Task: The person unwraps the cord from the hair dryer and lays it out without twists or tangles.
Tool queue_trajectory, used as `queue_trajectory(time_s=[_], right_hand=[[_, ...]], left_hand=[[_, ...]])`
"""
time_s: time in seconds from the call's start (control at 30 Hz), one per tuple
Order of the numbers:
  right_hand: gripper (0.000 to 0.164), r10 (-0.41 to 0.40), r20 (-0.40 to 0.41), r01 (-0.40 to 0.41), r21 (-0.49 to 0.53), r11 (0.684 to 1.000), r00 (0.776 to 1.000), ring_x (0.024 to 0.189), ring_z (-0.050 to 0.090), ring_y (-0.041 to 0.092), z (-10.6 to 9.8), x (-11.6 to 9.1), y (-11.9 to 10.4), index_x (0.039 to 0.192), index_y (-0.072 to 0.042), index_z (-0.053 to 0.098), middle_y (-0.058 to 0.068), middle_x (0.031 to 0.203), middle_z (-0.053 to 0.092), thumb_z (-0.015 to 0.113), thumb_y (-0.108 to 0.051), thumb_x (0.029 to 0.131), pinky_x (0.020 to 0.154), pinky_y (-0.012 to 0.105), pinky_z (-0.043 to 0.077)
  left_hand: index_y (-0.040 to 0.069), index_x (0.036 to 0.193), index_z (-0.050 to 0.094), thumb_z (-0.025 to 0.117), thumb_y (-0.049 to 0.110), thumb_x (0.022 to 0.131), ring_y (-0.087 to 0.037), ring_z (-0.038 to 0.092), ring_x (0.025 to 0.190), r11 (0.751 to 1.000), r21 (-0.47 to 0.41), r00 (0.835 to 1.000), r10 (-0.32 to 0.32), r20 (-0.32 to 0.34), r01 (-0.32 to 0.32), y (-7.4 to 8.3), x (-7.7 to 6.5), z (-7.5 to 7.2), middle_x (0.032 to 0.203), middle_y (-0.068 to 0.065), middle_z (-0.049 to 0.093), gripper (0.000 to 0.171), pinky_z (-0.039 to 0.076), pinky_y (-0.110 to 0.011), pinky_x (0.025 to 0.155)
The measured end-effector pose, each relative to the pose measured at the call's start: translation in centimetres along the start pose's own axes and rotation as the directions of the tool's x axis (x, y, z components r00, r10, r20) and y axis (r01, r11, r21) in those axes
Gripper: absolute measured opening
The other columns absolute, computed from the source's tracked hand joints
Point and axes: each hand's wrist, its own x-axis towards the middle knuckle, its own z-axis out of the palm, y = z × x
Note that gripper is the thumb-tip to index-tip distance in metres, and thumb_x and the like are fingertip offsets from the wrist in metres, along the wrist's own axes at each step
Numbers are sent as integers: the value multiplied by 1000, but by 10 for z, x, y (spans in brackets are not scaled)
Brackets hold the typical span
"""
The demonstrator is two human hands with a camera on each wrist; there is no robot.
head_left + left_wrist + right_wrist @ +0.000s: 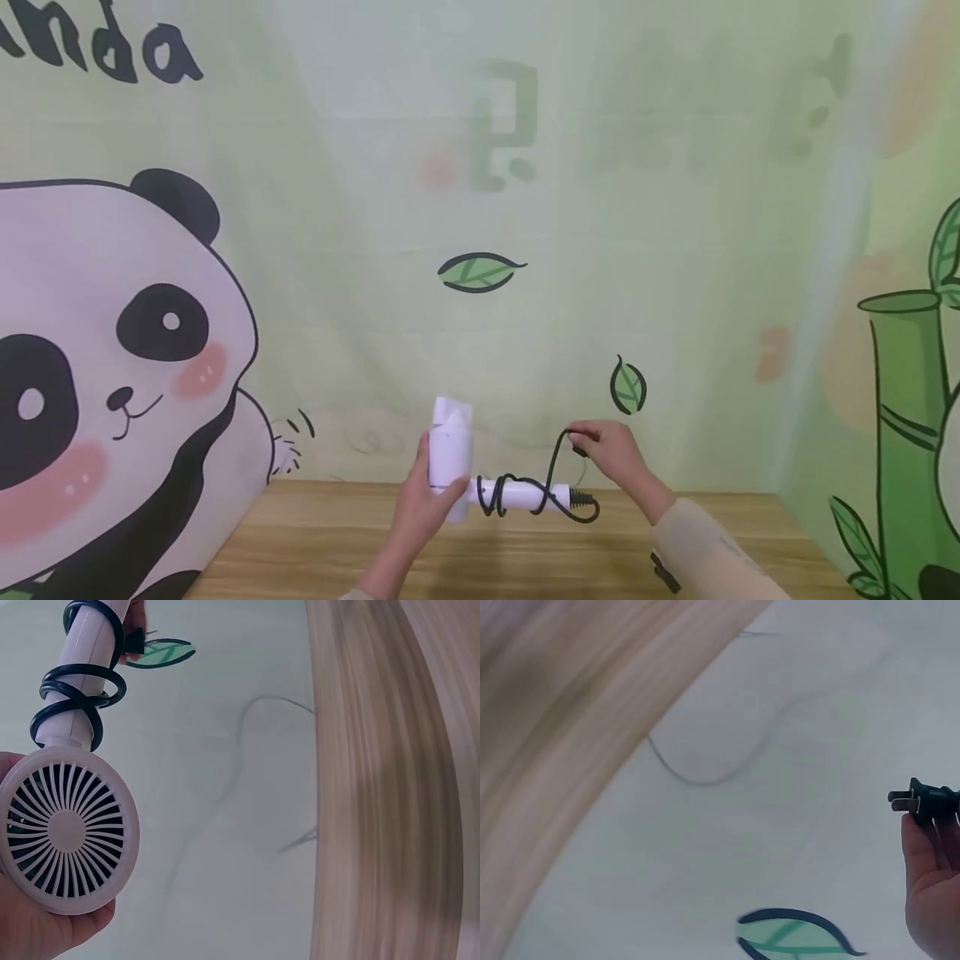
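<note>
My left hand (420, 504) grips the hair dryer (451, 454), my right hand (613, 452) pinches the plug (931, 801); step judged: cord (84, 670) winding or unwinding; next pass likely needs slack

A light-brown tabletop (555, 562) with streaky wood grain runs across the low foreground, soft shadows dimming its surface.

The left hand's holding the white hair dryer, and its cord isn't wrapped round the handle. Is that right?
Not quite: the black cord does loop round the handle, as the left wrist view shows. The left hand does hold the white hair dryer.
</note>
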Motion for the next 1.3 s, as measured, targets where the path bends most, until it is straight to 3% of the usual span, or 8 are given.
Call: queue_trajectory(time_s=[0.23,0.47,0.6,0.77,1.0,1.13,1.3], right_hand=[[19,-143,-36,138,-112,984,989,103,75,36,-18,-1,-16,108,2,78,20,108,78,69,-7,94,88,48,62],[15,-334,-55,308,-268,913,941,92,78,31,-33,-8,-32,103,1,79,16,100,80,73,-5,90,79,42,63],[15,-379,-43,347,-315,883,924,90,78,28,-38,-17,-39,102,0,79,13,98,81,73,-5,89,78,40,64],[13,-368,-50,334,-321,886,928,88,78,27,-41,-33,-41,99,0,79,12,96,81,74,-4,88,75,38,64],[15,-288,-34,263,-318,911,957,87,78,24,-42,-58,-40,103,-1,79,11,97,81,73,-6,89,72,34,63],[18,-231,-18,216,-292,932,973,77,73,16,-42,-71,-39,105,-1,79,7,90,80,73,-8,90,68,28,60],[19,-165,-13,156,-263,952,986,86,77,22,-39,-84,-36,105,0,80,11,97,81,75,-9,89,72,31,63]], left_hand=[[-5,161,19,76,17,84,-49,65,108,1000,8,1000,20,-7,-20,-8,0,1,138,-38,54,98,63,-55,79],[-7,160,18,76,15,83,-49,64,108,1000,7,999,11,-36,-10,-17,6,0,136,-40,54,99,62,-55,81],[-7,160,17,76,15,83,-50,63,110,1000,12,999,3,-51,-3,-20,7,-1,136,-39,54,99,62,-57,83],[-6,160,16,75,15,84,-50,63,111,999,37,998,2,-64,0,-25,8,0,136,-38,55,99,61,-58,84],[-7,160,14,75,13,85,-48,63,110,997,71,991,29,-128,-20,-29,12,-2,133,-36,56,98,59,-59,87],[-5,160,14,75,12,85,-46,63,109,997,72,985,43,-168,-31,-26,17,-4,131,-34,57,99,60,-59,85],[-3,161,15,74,10,85,-48,61,113,996,75,976,63,-209,-48,-21,25,-7,132,-35,56,96,58,-62,88]])
